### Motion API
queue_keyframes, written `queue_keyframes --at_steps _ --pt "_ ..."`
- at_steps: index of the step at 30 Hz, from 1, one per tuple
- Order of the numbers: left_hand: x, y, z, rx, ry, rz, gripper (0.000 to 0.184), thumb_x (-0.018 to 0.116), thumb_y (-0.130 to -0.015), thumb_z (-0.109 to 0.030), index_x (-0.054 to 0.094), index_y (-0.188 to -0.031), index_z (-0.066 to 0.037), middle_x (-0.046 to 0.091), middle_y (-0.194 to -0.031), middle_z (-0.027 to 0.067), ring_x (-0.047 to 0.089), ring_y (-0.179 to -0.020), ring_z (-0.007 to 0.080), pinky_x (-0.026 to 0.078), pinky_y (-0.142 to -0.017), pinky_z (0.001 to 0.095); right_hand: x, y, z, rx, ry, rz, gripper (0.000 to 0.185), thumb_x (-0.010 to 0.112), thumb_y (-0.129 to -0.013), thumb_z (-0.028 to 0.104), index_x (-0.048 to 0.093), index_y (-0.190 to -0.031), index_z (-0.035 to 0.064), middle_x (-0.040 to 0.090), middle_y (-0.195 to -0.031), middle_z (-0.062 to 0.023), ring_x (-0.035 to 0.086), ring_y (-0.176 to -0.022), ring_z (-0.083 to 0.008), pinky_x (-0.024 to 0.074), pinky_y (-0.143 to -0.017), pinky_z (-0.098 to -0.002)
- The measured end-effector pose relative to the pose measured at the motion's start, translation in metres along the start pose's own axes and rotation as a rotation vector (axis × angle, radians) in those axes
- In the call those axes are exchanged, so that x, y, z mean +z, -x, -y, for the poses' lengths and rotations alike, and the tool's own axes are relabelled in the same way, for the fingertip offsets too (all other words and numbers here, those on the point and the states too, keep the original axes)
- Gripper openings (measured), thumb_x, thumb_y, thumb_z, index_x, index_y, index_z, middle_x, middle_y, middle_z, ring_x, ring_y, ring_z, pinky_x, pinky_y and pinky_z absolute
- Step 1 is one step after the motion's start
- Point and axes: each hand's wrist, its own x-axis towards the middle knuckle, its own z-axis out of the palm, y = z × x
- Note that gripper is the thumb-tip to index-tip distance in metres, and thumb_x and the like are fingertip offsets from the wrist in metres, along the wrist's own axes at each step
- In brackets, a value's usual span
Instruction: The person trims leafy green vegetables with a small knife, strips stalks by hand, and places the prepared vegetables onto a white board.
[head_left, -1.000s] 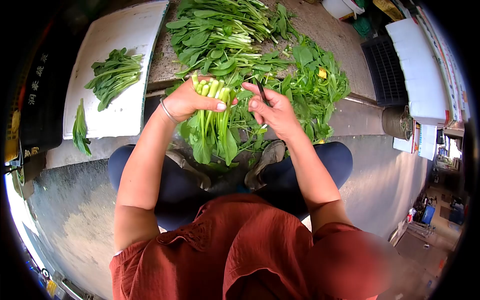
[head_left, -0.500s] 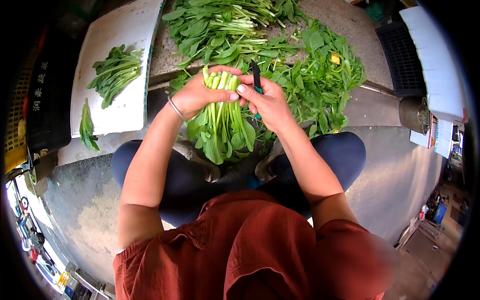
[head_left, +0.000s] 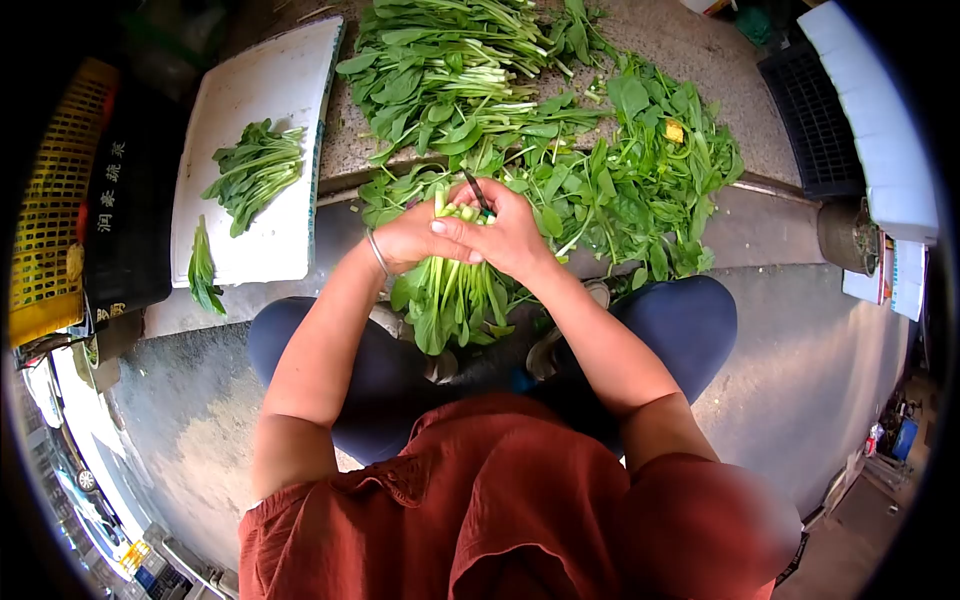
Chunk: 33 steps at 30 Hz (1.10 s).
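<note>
My left hand (head_left: 408,240) is wrapped round a bunch of leafy greens (head_left: 455,300), the pale cut stems upward and the leaves hanging down between my knees. Across the stems lies my right hand (head_left: 508,238), its thumb on the front of the bunch near my left thumb. In its fingers is a small knife (head_left: 474,186), whose dark blade sticks out toward the stone ledge; most of the green handle is hidden. Just beyond my hands lies a heap of loose leaves (head_left: 640,170), with a larger pile of stemmed greens (head_left: 450,80) behind it.
A white foam board (head_left: 255,90) at the left bears a small bunch of greens (head_left: 258,175) and one loose sprig (head_left: 203,268). Black crate (head_left: 130,220) and yellow crate (head_left: 50,200) stand farther left. At the right are a black basket (head_left: 815,125) and a white foam box (head_left: 880,110).
My right hand has moved in from beside the bunch to close over the stems, the knife with it. Its blade has tilted leftward. The view has shifted slightly.
</note>
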Motion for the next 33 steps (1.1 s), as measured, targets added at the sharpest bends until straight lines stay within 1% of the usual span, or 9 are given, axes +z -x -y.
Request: queue_keyframes --at_steps 4,7,12,17,19,21,25,28,33 --pt "-0.019 0.001 0.022 -0.257 0.032 0.120 0.078 0.073 -0.059 0.003 0.033 -0.125 -0.005 0.046 -0.112 0.0037 0.047 -0.101 0.0116 0.042 -0.081 0.0261 0.007 0.010 0.005 0.054 -0.082 -0.040 0.036 0.073 -0.066 0.029 0.056 -0.083 0.0017 0.056 -0.075 -0.0043 0.053 -0.074 -0.0134 0.0443 -0.070 -0.0281" --pt "-0.012 0.006 0.029 -0.147 0.015 0.130 0.109 0.073 -0.057 0.004 0.002 -0.139 -0.008 0.026 -0.134 0.0064 0.029 -0.122 0.0164 0.033 -0.096 0.0296 0.001 0.012 0.006 0.119 -0.011 0.221 0.042 0.072 -0.067 0.033 0.059 -0.091 0.0019 0.060 -0.082 -0.0072 0.056 -0.078 -0.0161 0.0449 -0.074 -0.0297" --pt "0.005 0.003 0.022 -0.002 0.019 0.008 0.100 0.074 -0.058 0.000 0.013 -0.138 -0.005 0.030 -0.132 0.0091 0.038 -0.115 0.0163 0.037 -0.092 0.0291 -0.003 0.019 0.000 0.092 0.084 0.082 0.037 0.068 -0.071 0.027 0.059 -0.095 -0.0006 0.061 -0.083 -0.0079 0.056 -0.076 -0.0141 0.0444 -0.073 -0.0270" --pt "0.010 0.000 0.029 0.241 -0.390 -0.350 0.076 0.084 -0.049 -0.034 0.049 -0.108 -0.003 0.054 -0.104 0.0098 0.054 -0.094 0.0200 0.043 -0.083 0.0304 -0.014 0.012 0.002 0.083 -0.044 -0.029 0.023 0.067 -0.072 0.018 0.060 -0.087 0.0023 0.061 -0.083 -0.0056 0.056 -0.074 -0.0122 0.0452 -0.068 -0.0263" --pt "0.035 0.017 0.006 0.076 -0.848 -0.533 0.086 0.082 -0.044 -0.044 0.046 -0.113 -0.007 0.052 -0.104 0.0113 0.051 -0.099 0.0278 0.038 -0.088 0.0411 -0.014 0.011 0.012 0.151 -0.192 -0.090 0.011 0.063 -0.074 0.009 0.059 -0.082 0.0038 0.058 -0.079 -0.0022 0.053 -0.072 -0.0091 0.0439 -0.065 -0.0243" --pt "0.055 0.021 0.012 0.218 -1.151 -0.657 0.097 0.080 -0.041 -0.049 0.038 -0.120 -0.012 0.049 -0.105 0.0122 0.045 -0.107 0.0327 0.032 -0.091 0.0508 -0.013 0.010 0.004 0.158 -0.286 -0.163 0.011 0.064 -0.074 0.008 0.059 -0.083 0.0040 0.058 -0.081 -0.0013 0.052 -0.073 -0.0082 0.0422 -0.066 -0.0222" --pt "0.061 0.009 0.021 0.167 -1.035 -0.716 0.072 0.071 -0.056 -0.018 0.033 -0.116 -0.009 0.052 -0.100 0.0154 0.051 -0.098 0.0337 0.037 -0.085 0.0485 -0.008 0.011 0.011 0.166 -0.350 -0.211 0.015 0.066 -0.075 0.008 0.060 -0.088 0.0035 0.057 -0.081 0.0000 0.052 -0.073 -0.0074 0.0411 -0.067 -0.0214" --pt "0.048 0.000 0.031 0.132 -0.868 -0.699 0.060 0.066 -0.059 -0.012 0.036 -0.110 -0.006 0.054 -0.092 0.0180 0.055 -0.088 0.0360 0.044 -0.076 0.0429 -0.011 0.010 0.026 0.412 -0.292 -0.180 0.032 0.069 -0.075 0.017 0.057 -0.102 0.0029 0.057 -0.081 -0.0002 0.050 -0.064 -0.0066 0.0406 -0.057 -0.0209" --pt "0.002 0.022 0.003 0.127 -1.108 -0.709 0.053 0.064 -0.060 -0.008 0.038 -0.107 -0.007 0.056 -0.088 0.0162 0.058 -0.082 0.0333 0.047 -0.070 0.0397 -0.018 0.010 0.019 0.323 -0.250 -0.160 0.054 0.067 -0.076 0.031 0.047 -0.119 0.0037 0.055 -0.086 -0.0036 0.049 -0.058 -0.0070 0.0374 -0.047 -0.0192"
